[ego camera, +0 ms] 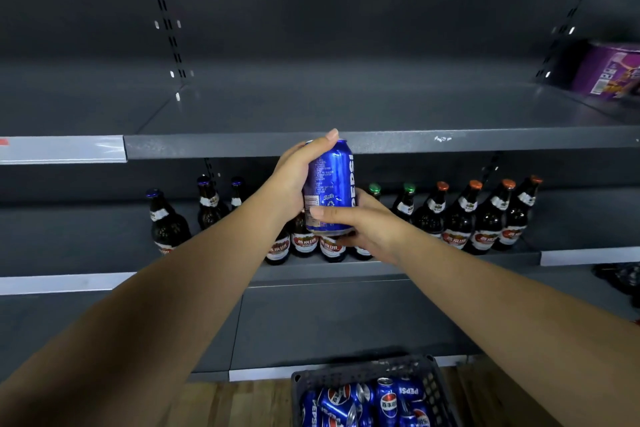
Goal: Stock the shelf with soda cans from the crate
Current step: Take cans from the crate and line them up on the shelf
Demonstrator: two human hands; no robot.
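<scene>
Just below the shelf (381, 144) edge, the left hand (294, 177) and right hand (367, 222) wrap their grip round one upright soda can (330, 184), probably steadying it for placement.

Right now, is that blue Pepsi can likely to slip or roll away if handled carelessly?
The blue metal Pepsi can looks glossy, so probably slippery; the left hand and right hand both grip it. Being round, it would likely roll if laid sideways, like the cans lying in the dark plastic crate.
</scene>
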